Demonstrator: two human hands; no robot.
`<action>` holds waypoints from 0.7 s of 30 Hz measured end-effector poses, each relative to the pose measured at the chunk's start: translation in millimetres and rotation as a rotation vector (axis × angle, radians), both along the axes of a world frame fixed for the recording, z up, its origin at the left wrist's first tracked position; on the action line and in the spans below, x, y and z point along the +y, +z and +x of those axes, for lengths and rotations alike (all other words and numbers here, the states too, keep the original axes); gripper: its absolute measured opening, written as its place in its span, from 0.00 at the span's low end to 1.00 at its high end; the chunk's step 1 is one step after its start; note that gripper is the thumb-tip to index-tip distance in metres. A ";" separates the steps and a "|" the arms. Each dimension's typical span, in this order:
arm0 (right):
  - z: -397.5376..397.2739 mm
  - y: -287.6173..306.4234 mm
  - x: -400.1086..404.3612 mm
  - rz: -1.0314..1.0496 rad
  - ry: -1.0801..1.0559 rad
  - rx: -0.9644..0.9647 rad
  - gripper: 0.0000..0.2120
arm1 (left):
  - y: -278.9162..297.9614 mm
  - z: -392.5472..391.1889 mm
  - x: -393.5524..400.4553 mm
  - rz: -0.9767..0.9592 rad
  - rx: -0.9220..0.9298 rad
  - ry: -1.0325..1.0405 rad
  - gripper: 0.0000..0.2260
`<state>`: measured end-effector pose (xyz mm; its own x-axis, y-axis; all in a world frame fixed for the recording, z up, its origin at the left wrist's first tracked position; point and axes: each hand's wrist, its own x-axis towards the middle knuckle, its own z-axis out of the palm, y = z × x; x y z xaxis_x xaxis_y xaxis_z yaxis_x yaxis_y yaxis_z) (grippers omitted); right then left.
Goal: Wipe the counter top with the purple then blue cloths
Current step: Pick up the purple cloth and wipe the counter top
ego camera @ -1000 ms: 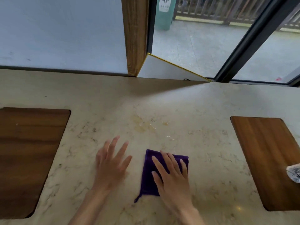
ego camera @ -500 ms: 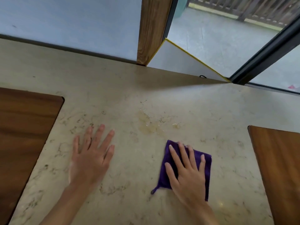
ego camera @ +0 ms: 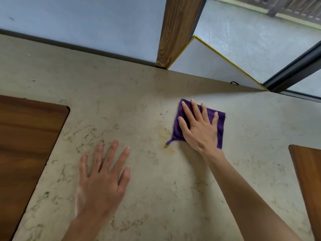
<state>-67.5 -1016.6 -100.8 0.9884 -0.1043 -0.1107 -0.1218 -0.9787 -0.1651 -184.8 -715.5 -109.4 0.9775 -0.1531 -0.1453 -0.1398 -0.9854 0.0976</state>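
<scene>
Head view: right hand (ego camera: 199, 129) fingers (ego camera: 186, 110) splayed flat, pressing the purple cloth (ego camera: 220, 124) against the counter top (ego camera: 156, 188), right of centre. Left hand (ego camera: 102, 178) lies open, empty. Soft, light cloth likely bunches; press its middle.

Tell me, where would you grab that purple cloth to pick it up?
Pinch the small loop tag at the cloth's near-left corner, coming from the left: it sticks out past the flat right hand, free on the counter.
</scene>
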 end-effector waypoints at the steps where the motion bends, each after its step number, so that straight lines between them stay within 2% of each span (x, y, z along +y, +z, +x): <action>1: 8.0 -0.4 10.0 0.010 0.017 -0.004 0.29 | 0.1 0.2 0.1 0.004 -0.001 0.002 0.27; 6: 25.4 -0.4 64.0 0.065 0.111 -0.020 0.29 | -1.2 1.4 0.5 0.021 -0.025 0.004 0.27; 9: -1.5 -0.6 75.7 0.068 0.148 -0.025 0.29 | -3.4 1.5 1.5 0.014 -0.023 0.002 0.27; 17: -188.1 1.2 81.4 0.065 0.171 -0.076 0.28 | -4.6 0.4 5.3 0.018 0.001 0.004 0.27; 21: -241.4 -0.6 66.9 -0.112 0.217 -0.020 0.32 | -6.6 -1.7 4.7 0.011 -0.014 0.012 0.27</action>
<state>-308.9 -949.7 -101.4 0.9909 0.0998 -0.0903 0.0951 -0.9940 -0.0544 -186.5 -710.8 -116.0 0.9812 -0.1401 -0.1329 -0.1297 -0.9879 0.0845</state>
